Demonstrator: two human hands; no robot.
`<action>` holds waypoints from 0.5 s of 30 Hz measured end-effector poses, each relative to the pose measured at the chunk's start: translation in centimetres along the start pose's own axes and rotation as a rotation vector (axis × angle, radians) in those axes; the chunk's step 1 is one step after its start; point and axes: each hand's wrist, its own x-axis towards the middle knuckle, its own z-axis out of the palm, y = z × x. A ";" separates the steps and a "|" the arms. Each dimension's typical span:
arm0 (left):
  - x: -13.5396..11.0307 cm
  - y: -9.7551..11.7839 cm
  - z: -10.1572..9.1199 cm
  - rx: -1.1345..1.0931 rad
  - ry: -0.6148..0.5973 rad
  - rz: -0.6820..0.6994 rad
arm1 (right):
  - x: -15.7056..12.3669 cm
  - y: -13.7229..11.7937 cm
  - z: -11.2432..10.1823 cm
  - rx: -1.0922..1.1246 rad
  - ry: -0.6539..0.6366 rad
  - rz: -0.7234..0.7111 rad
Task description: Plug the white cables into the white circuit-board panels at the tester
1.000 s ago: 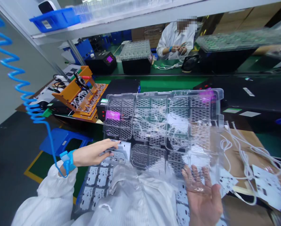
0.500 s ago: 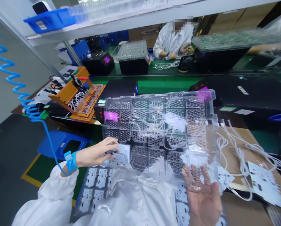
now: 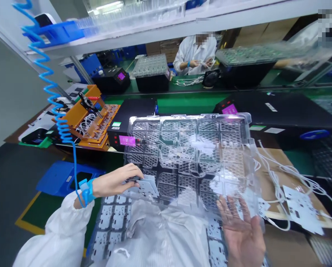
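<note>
My left hand (image 3: 118, 180), with a blue wrist strap, pinches a few thin white plates (image 3: 147, 187) with small holes between thumb and fingers. The plates are in front of the left edge of a clear plastic tray (image 3: 179, 155), which is divided into several textured compartments and held tilted up. My right hand (image 3: 242, 226) holds the tray at its lower right. Its fingers show through the clear plastic and its thumb is at the edge. Below, partly hidden by my white coat, another tray (image 3: 108, 218) holds rows of similar white plates.
White cables (image 3: 277, 185) and more white plates (image 3: 302, 209) lie on cardboard at the right. Black boxes (image 3: 280, 111) and an orange fixture (image 3: 92, 122) line the bench. A blue coiled cord (image 3: 53, 96) hangs at left. A co-worker (image 3: 196, 52) sits across.
My view has shifted slightly. The white plates in my left hand have turned a little and show more clearly beside the tray. My right hand stays at the tray's lower right.
</note>
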 end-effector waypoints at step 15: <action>7.1 -4.5 -8.5 -0.739 0.821 -0.084 | -2.0 -2.1 -3.8 0.149 0.206 -0.201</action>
